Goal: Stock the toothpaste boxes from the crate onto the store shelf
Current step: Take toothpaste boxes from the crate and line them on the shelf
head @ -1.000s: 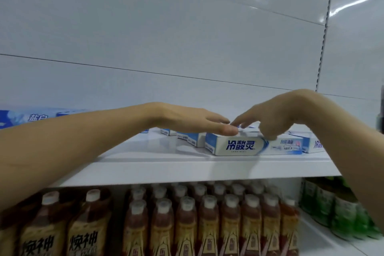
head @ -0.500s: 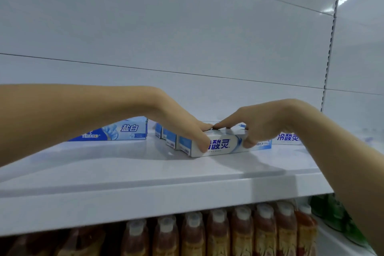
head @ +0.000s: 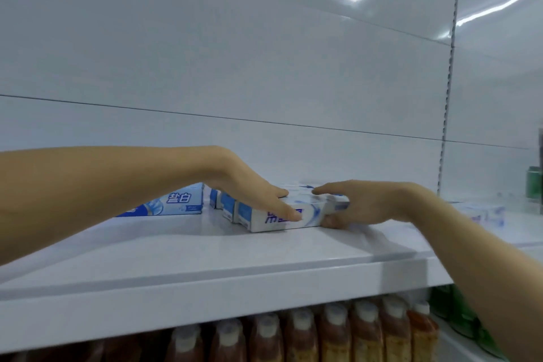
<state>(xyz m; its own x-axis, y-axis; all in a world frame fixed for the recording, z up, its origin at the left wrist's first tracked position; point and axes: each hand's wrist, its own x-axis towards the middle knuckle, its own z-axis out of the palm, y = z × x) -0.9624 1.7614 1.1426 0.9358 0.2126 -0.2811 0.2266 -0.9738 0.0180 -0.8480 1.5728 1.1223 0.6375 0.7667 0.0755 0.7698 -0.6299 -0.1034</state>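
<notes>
A white and blue toothpaste box [head: 308, 216] lies lengthwise on the white shelf [head: 205, 270], in front of a row of similar boxes [head: 227, 206]. My left hand [head: 255, 194] lies over its left end, fingers down its front face. My right hand [head: 361, 204] grips its right end, forefinger along the top and the other fingers curled at the front. Another blue box [head: 176, 203] with white characters sits to the left, partly behind my left forearm. More boxes [head: 484, 214] lie to the right. The crate is out of view.
The shelf's back wall is plain white panel, with a slotted upright [head: 448, 91] at right. Below the shelf stand rows of brown drink bottles [head: 293, 335] and green bottles [head: 458, 314]. A green can [head: 533, 182] sits far right.
Both hands have closed in on the front toothpaste box and pushed it back toward the row. The view has dropped lower relative to the shelf.
</notes>
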